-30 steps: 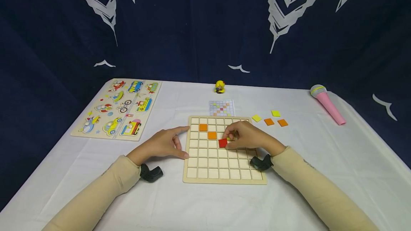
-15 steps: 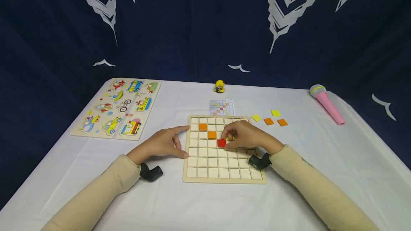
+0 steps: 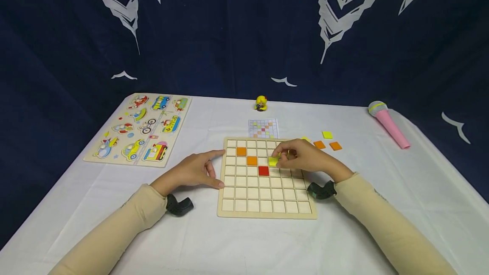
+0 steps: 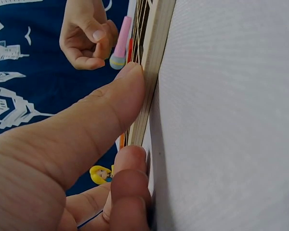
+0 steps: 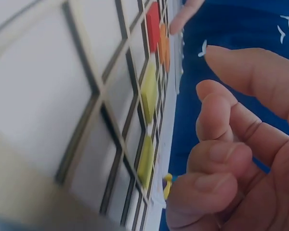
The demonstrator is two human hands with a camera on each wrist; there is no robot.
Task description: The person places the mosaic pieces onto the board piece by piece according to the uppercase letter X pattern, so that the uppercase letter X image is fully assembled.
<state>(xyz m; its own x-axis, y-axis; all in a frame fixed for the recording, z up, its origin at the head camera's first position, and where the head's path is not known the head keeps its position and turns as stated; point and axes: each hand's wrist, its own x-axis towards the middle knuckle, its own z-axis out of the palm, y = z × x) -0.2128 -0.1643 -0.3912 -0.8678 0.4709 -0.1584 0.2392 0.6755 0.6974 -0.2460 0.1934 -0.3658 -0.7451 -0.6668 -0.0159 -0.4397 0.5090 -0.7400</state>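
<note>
A wooden grid board (image 3: 255,215) lies flat on the table. Two orange tiles, one (image 3: 241,151) and another (image 3: 252,161), form a diagonal with a red tile (image 3: 263,171) in its cells. Up and right of the red one sits a yellow tile (image 3: 273,161); a second yellow tile (image 5: 145,162) shows in the right wrist view. My right hand (image 3: 302,155) hovers over these, thumb and forefinger apart, holding nothing. My left hand (image 3: 195,171) touches the board's left edge with thumb and forefinger spread; the left wrist view shows its thumb (image 4: 111,108) against the edge.
Behind the board lies a pattern card (image 3: 263,128). Loose orange tiles (image 3: 335,146) and yellow tiles (image 3: 327,135) lie to its right. A vehicle puzzle (image 3: 141,130) is far left, a small yellow-haired figure (image 3: 261,103) at the back, a pink microphone (image 3: 389,124) far right.
My right hand has let go of the red tile, which now lies in its cell, and has drawn up and to the right, uncovering a yellow tile. My left hand stays put.
</note>
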